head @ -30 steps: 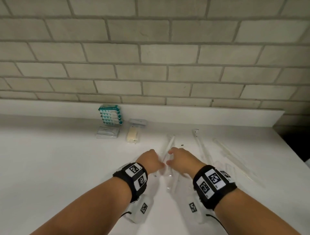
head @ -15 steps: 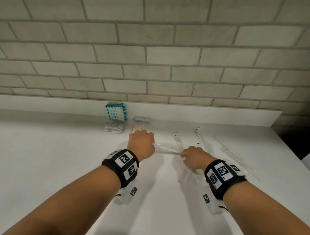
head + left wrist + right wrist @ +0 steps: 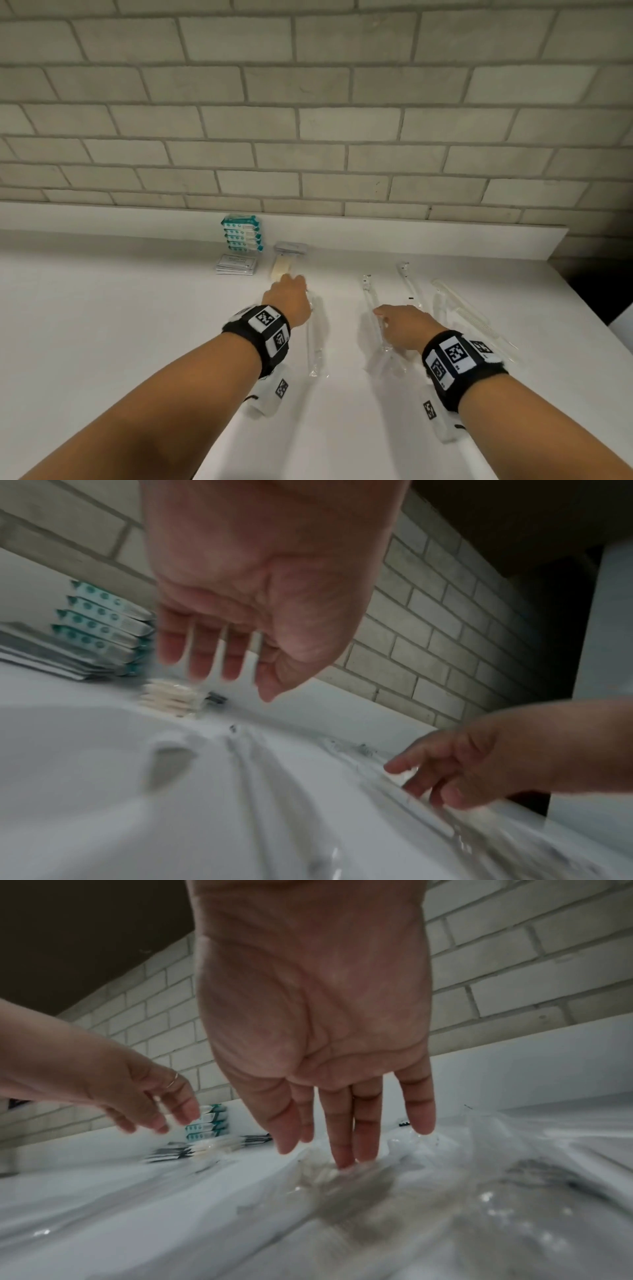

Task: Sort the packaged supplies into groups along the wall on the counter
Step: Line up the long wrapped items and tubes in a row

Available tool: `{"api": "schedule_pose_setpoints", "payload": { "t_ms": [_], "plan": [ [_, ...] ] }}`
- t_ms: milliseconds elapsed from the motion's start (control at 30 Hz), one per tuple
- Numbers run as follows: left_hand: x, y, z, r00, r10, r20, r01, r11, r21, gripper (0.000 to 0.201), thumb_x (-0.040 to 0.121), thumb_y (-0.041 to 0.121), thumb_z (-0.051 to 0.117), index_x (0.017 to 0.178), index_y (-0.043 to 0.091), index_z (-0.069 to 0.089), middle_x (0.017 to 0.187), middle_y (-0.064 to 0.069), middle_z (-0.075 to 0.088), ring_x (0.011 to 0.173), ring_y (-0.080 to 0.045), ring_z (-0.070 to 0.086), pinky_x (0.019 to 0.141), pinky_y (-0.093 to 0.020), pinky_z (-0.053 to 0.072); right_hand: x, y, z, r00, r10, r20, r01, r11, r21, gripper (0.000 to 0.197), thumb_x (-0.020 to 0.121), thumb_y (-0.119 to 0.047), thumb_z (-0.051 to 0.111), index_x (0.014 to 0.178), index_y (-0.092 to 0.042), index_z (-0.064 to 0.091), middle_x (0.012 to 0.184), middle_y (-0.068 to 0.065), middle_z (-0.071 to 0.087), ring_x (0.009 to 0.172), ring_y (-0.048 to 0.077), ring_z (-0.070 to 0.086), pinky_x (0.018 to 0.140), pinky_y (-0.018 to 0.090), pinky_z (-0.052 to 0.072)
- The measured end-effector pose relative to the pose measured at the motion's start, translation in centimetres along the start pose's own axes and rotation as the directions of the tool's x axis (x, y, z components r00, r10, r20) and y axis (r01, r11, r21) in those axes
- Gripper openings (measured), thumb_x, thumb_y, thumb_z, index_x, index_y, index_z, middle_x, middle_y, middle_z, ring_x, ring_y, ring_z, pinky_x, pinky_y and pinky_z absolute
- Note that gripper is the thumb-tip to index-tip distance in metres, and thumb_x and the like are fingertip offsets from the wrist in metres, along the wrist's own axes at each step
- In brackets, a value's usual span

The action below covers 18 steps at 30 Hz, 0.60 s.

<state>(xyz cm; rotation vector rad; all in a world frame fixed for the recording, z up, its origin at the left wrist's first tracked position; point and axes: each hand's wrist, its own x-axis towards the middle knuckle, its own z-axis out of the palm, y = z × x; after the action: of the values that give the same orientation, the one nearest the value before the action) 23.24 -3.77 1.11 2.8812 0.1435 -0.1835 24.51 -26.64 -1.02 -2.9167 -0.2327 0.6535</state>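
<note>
Several long clear sleeves lie on the white counter (image 3: pixel 102 325). One sleeve (image 3: pixel 315 339) rests lengthwise just right of my left hand (image 3: pixel 291 291). In the left wrist view that left hand (image 3: pixel 219 674) hangs open with straight fingers and holds nothing. My right hand (image 3: pixel 387 317) is flat on a second sleeve (image 3: pixel 369 291). Its straight fingertips (image 3: pixel 342 1161) press on crinkled clear plastic (image 3: pixel 394 1185). Against the wall stand a stack of teal packets (image 3: pixel 242 234), flat white packets (image 3: pixel 236 264), a beige packet (image 3: pixel 281 267) and a grey packet (image 3: pixel 290 247).
Two more long clear sleeves (image 3: pixel 409 287) (image 3: pixel 472 315) lie to the right, toward the counter's right edge (image 3: pixel 589 308). A low white backsplash (image 3: pixel 411 236) runs below the brick wall. The left part of the counter is bare.
My left hand carried a clear sleeve leftward toward the beige packet, and the sleeve now lies beside that open hand. My right hand shifted right onto another sleeve.
</note>
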Motion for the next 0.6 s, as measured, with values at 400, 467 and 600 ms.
{"api": "schedule_pose_setpoints", "payload": {
  "t_ms": [400,467,600],
  "plan": [
    [-4.0,0.1,3.3,0.971,-0.103,0.217,0.106,0.994,-0.001,0.041,0.087,0.042,0.06,0.111,0.009,0.056,0.11,-0.004,0.063,0.101,-0.022,0.061,0.072,-0.026,0.043,-1.3,-6.6,2.6,0.996,-0.062,-0.065,0.028,0.903,-0.429,0.039,0.086,-0.011,0.044,0.123,-0.015,0.053,0.123,0.006,0.053,0.116,0.027,0.043,0.101,0.043,0.033],
    [-3.9,-0.1,3.3,0.971,-0.125,0.202,0.129,0.992,-0.007,0.035,0.088,0.037,0.06,0.108,0.009,0.057,0.108,-0.005,0.064,0.099,-0.022,0.062,0.071,-0.026,0.044,-1.5,-6.9,2.9,0.991,-0.095,-0.094,0.048,0.909,-0.415,0.037,0.087,-0.011,0.043,0.122,-0.015,0.053,0.121,0.006,0.055,0.114,0.026,0.046,0.101,0.043,0.034],
    [-3.3,-0.8,3.4,0.98,-0.128,0.152,0.14,0.988,-0.071,0.027,0.089,0.027,0.056,0.109,0.008,0.055,0.106,-0.007,0.063,0.099,-0.024,0.063,0.072,-0.028,0.045,-1.5,-6.6,2.7,0.987,-0.123,-0.107,0.083,0.943,-0.323,0.034,0.09,-0.018,0.044,0.122,-0.016,0.054,0.116,0.003,0.06,0.107,0.025,0.055,0.097,0.041,0.035]
  ]
}}
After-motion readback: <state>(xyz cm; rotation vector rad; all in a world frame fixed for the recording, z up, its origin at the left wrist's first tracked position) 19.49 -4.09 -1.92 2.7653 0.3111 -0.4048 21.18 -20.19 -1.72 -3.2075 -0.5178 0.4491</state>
